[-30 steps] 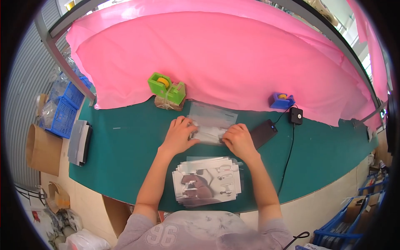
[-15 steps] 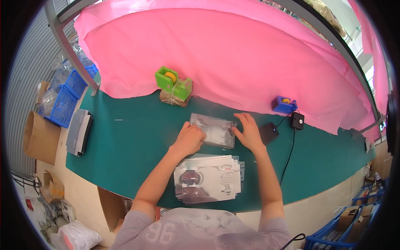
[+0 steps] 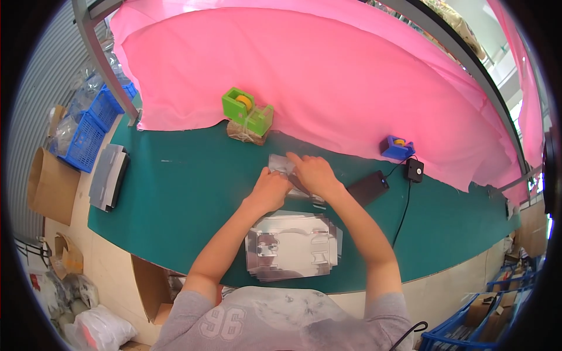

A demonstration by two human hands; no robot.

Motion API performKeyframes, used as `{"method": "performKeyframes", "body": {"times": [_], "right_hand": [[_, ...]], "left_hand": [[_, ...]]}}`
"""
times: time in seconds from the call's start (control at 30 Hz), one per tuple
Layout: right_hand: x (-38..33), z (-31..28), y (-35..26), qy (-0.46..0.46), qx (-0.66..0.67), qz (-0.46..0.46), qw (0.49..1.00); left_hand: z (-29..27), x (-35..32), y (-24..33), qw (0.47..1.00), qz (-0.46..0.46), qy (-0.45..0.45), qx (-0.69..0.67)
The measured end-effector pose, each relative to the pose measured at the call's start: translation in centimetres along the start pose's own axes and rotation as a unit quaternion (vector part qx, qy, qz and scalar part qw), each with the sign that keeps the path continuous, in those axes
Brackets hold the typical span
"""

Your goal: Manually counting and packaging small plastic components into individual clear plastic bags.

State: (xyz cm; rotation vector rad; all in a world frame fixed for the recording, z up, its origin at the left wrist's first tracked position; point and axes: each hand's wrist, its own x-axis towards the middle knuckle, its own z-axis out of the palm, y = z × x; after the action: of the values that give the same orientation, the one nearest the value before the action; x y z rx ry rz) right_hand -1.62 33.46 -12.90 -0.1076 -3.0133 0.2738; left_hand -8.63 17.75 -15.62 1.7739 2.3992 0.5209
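Note:
A clear plastic packaging piece [image 3: 281, 164] lies on the table just beyond the stack, largely covered by my hands. My left hand [image 3: 271, 189] is closed at its left side, fingertips curled against the plastic. Reaching across from the right, my right hand [image 3: 314, 175] bends its fingers over the same piece, close to the left fingertips. What exactly each fingertip pinches is hidden. Nearer to me sits a loose stack of clear moulded plastic trays [image 3: 295, 248], their edges slightly fanned out.
A green tape dispenser [image 3: 249, 114] stands on a wrapped block [image 3: 246, 133] near the pink cloth [image 3: 293, 70]. To the right are a blue tape dispenser [image 3: 397, 148], a dark flat box [image 3: 369, 188] and a cabled black box [image 3: 414, 171]. Flat plastic pieces [image 3: 108, 178] lie at the table's left edge.
My right hand has swung left from the plastic piece's right edge onto its middle, beside my left hand. More of the dark flat box shows. The view has shifted slightly.

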Motion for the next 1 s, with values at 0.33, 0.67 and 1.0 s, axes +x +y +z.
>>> {"method": "performKeyframes", "body": {"times": [0.33, 0.67, 1.0], "right_hand": [[2.8, 4.5, 2.3, 0.275, 0.111, -0.166, 0.940], [4.1, 3.6, 3.7, -0.030, 0.295, 0.118, 0.948], [-12.2, -3.9, -9.3, -0.142, 0.191, -0.226, 0.944]], "left_hand": [[0.5, 0.1, -0.3, 0.998, -0.013, -0.035, -0.042], [0.0, 0.8, -0.4, 0.996, -0.013, -0.056, -0.067], [-1.1, 0.2, -1.7, 0.999, -0.010, -0.022, -0.041]]}}
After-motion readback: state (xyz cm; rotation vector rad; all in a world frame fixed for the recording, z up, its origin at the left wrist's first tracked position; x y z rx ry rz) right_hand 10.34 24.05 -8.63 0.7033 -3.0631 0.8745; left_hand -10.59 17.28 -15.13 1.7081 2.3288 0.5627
